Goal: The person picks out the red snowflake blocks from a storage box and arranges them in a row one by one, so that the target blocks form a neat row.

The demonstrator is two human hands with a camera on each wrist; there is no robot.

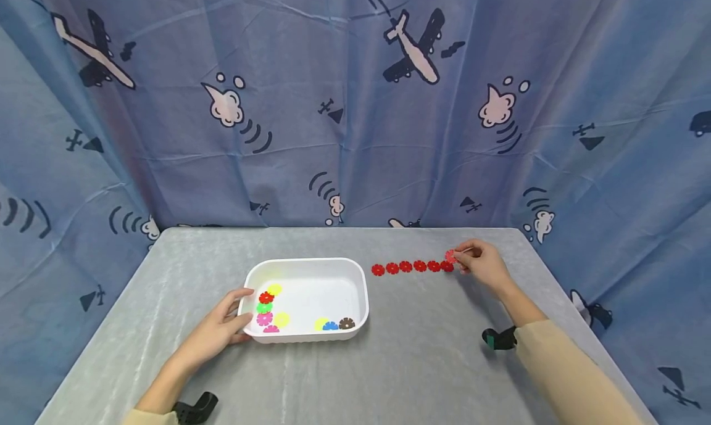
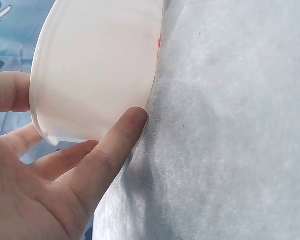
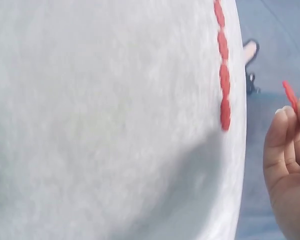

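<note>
My right hand (image 1: 482, 264) pinches a red flower-shaped plastic disc (image 1: 450, 256) between thumb and fingertips, raised above the right end of a row. In the right wrist view that disc (image 3: 289, 94) appears nearly edge-on. The row holds several red flower discs (image 1: 406, 266) lying flat on the table, side by side. My left hand (image 1: 219, 326) grips the left end of a white plastic tray (image 1: 361, 295). In the left wrist view its fingers (image 2: 115, 150) lie against the tray's outer wall (image 2: 97, 65).
Inside the tray lie loose flower discs: yellow, red, green and pink ones (image 1: 264, 319) at the left, a blue one (image 1: 330, 325) and a brown one (image 1: 347, 323) at the front right. A grey cloth covers the table (image 1: 422, 363). A blue printed curtain (image 1: 344, 104) hangs behind.
</note>
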